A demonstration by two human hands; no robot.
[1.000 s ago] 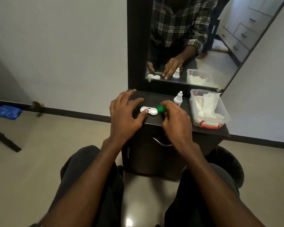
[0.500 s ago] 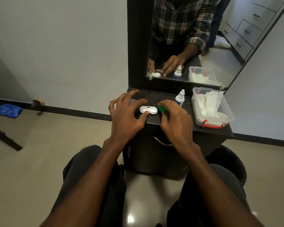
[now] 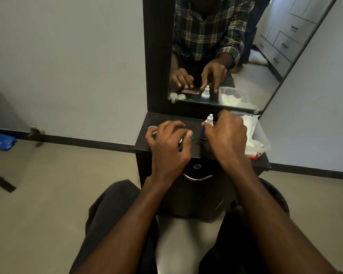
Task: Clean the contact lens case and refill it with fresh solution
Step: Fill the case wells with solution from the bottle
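Lens case mostly hidden beneath left hand, on dresser top

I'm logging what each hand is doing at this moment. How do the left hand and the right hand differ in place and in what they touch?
The left hand lies over the contact lens case, hiding most of it, thumb tip by the green cap; the right hand is at the solution bottle. The left hand's fingers spread downward; the right hand's curl toward the bottle, though whether they grip it is hidden. The right hand sits nearer the tissue box. Both are above the dark cabinet top.

Hands beside solution bottle
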